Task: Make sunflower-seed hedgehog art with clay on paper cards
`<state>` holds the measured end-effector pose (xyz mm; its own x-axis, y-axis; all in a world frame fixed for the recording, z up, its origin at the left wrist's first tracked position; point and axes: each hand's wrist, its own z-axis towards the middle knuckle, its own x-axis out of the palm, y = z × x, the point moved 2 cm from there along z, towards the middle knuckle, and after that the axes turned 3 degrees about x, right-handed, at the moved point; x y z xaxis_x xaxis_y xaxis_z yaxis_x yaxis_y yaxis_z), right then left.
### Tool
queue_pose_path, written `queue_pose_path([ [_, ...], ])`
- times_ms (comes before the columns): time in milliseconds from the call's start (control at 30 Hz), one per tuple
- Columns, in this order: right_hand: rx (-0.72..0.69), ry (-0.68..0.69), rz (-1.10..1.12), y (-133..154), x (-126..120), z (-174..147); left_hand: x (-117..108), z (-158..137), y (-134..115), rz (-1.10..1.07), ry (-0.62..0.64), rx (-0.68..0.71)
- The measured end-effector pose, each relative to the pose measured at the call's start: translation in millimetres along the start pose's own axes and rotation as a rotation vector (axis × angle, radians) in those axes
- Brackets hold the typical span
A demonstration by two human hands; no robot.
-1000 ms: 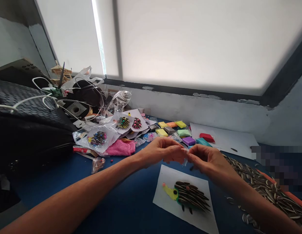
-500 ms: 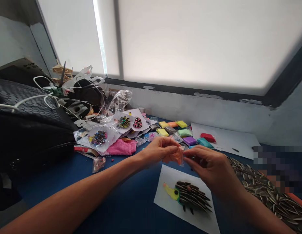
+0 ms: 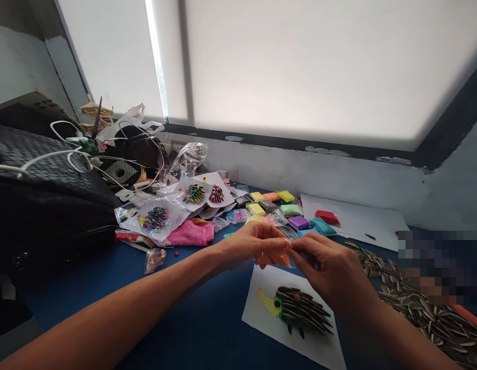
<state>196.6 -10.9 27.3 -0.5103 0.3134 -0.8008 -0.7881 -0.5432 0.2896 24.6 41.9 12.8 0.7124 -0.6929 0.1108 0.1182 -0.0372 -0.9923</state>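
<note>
Orange clay packet [image 3: 279, 258] is held aloft over the far edge of a white card [image 3: 251, 308], between both hands. Through the head view I find my left hand [image 3: 257, 244] curled on the packet, thumb and forefinger clamped along its upper edge. My right hand [image 3: 327, 264] has thumb and forefinger drawn together at the packet's right end; whether they grip clear film or clay, I cannot tell.

On handling, I judge the left grip sound: it should steady the packet without squashing the soft contents. The right pinch does best small and light, worked close to the left fingertips so the film does not tear wide. I recommend keeping both wrists clear of the seed hedgehog [image 3: 306, 311], which lies on the card below and looks easily disturbed.

Surface: dark blue tabletop [image 3: 177, 324], crowded at the back. I note a purple clay block [image 3: 298, 222], a red clay packet [image 3: 327, 218] on a white sheet, a pink towel [image 3: 190, 234] and loose striped seeds [image 3: 427, 324] at right.

Room: a pale blind [image 3: 319, 67] covers the window; white cables [image 3: 49, 155] cross the left side. One pixelated patch at right prevents inspection.
</note>
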Motion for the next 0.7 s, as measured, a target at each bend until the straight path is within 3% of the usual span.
queue_pose_path([
  [167, -0.056, -0.026, -0.017, 2, -1, -2, -1, 0, 1, -0.018, 0.001, -0.026],
  [433, -0.039, -0.147, 0.042, 12, -4, 0, 1, 1, 1, -0.013, -0.101, -0.014],
  [567, 0.189, -0.177, 0.312, 17, -17, 6, -7, 4, 5, -0.036, -0.139, 0.027],
  [700, 0.437, -0.02, 0.72, 13, -21, 12, -14, 7, 7, -0.057, -0.125, 0.047],
])
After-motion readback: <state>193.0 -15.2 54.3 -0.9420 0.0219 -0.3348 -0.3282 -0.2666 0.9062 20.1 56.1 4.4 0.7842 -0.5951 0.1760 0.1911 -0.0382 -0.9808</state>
